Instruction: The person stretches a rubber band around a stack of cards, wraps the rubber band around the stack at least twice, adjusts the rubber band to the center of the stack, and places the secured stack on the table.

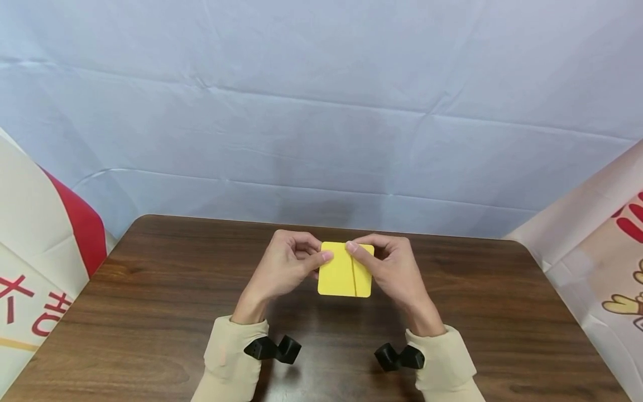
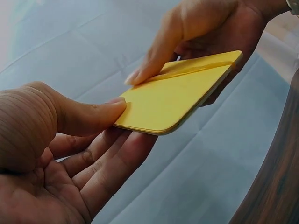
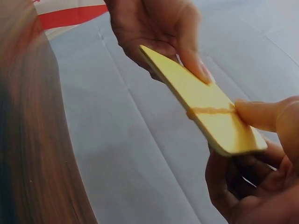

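Observation:
A small yellow notebook [image 1: 335,276] with rounded corners is held above the table between both hands. An elastic band [image 1: 354,279] of a similar yellow runs across its cover near the right side. My left hand [image 1: 285,262] pinches the left edge, thumb on the cover and fingers beneath, as the left wrist view also shows. On the other edge my right hand [image 1: 397,268] grips the notebook, its thumb lying at the band. In the right wrist view the notebook [image 3: 187,88] appears tilted, its thin page edge partly visible and its underside hidden.
Below the hands is a dark brown wooden table [image 1: 150,312] with rounded corners. A pale cloth backdrop [image 1: 321,111] hangs behind it, with printed sheets [image 1: 35,268] at both sides. Small black devices [image 1: 273,349] are strapped at the cream sleeves [image 1: 233,346].

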Demonstrator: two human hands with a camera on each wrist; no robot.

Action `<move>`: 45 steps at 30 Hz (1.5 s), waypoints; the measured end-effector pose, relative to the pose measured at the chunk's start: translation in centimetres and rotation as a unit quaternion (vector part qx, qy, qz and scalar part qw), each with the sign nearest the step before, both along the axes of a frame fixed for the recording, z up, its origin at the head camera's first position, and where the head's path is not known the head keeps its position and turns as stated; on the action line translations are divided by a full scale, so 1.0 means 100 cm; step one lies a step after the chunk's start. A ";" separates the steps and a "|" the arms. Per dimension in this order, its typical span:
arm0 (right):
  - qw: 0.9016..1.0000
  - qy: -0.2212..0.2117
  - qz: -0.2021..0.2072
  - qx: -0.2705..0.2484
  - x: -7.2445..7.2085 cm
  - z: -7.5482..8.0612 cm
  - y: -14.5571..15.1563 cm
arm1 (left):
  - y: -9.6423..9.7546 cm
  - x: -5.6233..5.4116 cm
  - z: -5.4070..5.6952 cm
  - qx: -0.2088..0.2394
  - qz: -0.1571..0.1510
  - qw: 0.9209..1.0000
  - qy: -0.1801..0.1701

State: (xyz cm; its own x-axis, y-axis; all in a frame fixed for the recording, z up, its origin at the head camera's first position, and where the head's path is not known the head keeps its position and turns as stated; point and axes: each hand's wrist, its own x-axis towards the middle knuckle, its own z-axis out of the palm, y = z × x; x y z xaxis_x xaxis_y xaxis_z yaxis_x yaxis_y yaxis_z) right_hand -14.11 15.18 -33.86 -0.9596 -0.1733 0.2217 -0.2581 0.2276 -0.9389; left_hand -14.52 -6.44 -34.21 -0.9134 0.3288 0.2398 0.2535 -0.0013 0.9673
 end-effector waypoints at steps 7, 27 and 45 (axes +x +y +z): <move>1.000 -0.003 -0.002 0.016 0.000 0.000 -0.003 | 0.002 0.000 0.000 -0.016 0.000 1.000 0.012; 1.000 0.005 -0.007 0.002 0.000 0.000 -0.001 | -0.001 0.000 0.001 -0.025 0.007 1.000 0.013; 1.000 0.007 -0.002 0.011 0.002 0.000 -0.003 | 0.002 0.000 0.001 -0.018 0.013 1.000 0.019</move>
State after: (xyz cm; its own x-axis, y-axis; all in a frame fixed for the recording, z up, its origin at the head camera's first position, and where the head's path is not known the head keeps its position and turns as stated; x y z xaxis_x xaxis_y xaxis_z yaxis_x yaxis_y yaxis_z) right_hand -13.87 14.89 -33.86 -0.9570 -0.1744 0.2317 -0.2706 0.2489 -0.9300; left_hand -14.49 -6.28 -34.11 -0.9121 0.3151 0.2624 0.2892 0.0407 0.9564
